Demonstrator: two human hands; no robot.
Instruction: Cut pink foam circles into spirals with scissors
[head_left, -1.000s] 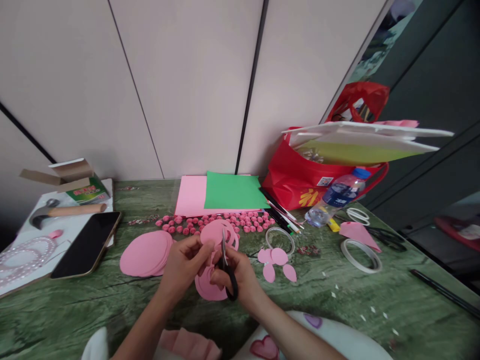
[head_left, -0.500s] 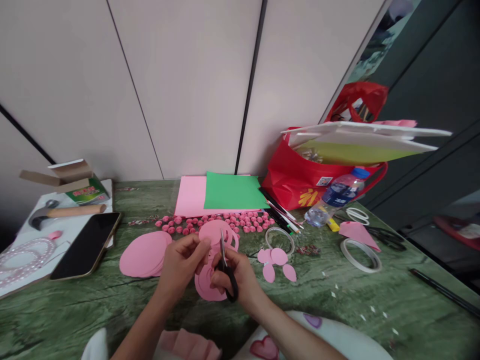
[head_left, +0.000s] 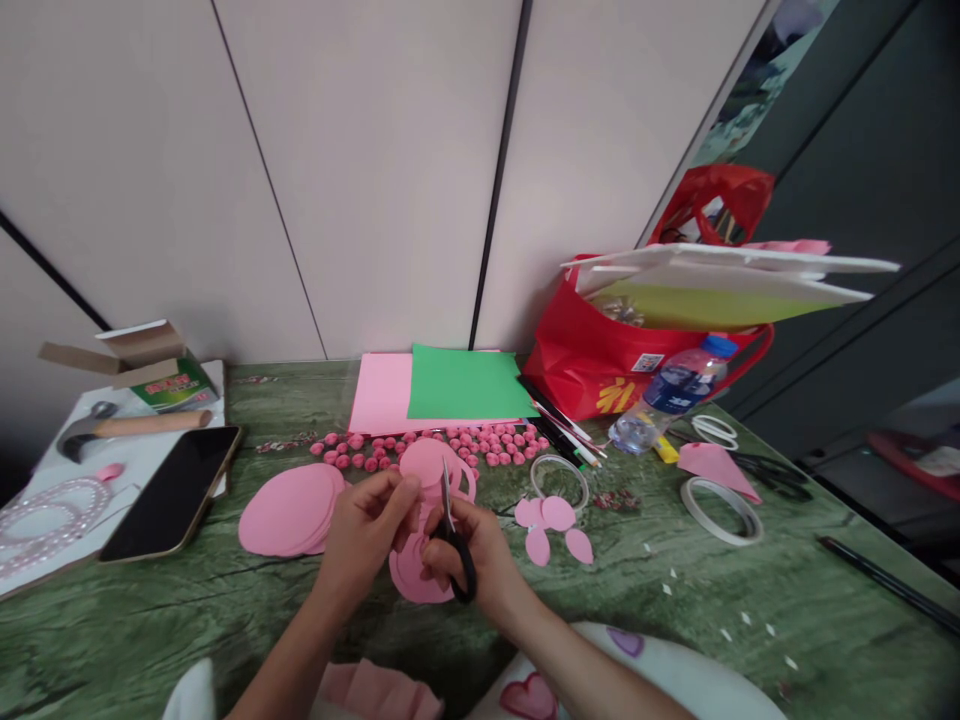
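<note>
My left hand (head_left: 375,515) pinches the edge of a round piece of pink paper (head_left: 421,460), fingers pressed together. In my right hand (head_left: 476,550) is a pair of black-handled scissors (head_left: 462,570), its blades pointing up against the paper's right side. Whether the blades are parted is hard to make out. Below the hands lie pink paper rings (head_left: 414,582) on the green table. A stack of pink paper ovals (head_left: 289,508) is left of my left hand. Small pink petal shapes (head_left: 557,514) lie right of my right hand.
Several small pink rolled balls (head_left: 506,440) spread behind the hands, before green paper (head_left: 469,383). A phone (head_left: 172,490) and hammer (head_left: 142,424) are at left. A red bag (head_left: 570,350), water bottle (head_left: 667,400) and tape roll (head_left: 721,512) stand or lie at right.
The round pink paper has turned very slightly against the scissor blades. Both hands stay almost in the same place, still gripping the paper and the scissors.
</note>
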